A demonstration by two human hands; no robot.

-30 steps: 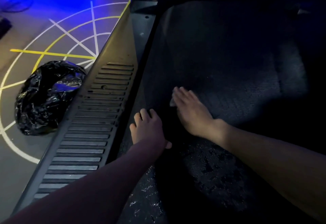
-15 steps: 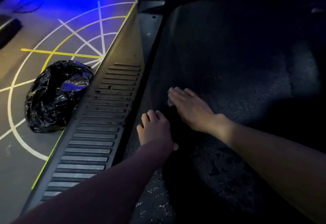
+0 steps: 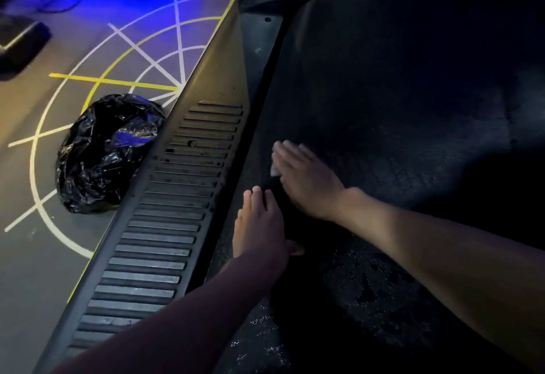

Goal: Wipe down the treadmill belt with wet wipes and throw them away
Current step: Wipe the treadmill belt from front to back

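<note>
Wet wipe (image 3: 275, 170) under right hand (image 3: 308, 180) on belt (image 3: 398, 93); black bag (image 3: 97, 161) nearby, contents hidden.

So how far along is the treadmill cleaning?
The near stretch of belt glistens wet, so it looks wiped. In hand: the right hand presses a wipe flat on the belt near its left edge, and the left hand rests flat beside it. Left to do: the dull, dry-looking far belt, then dropping the wipe into the black bag on the floor.
</note>
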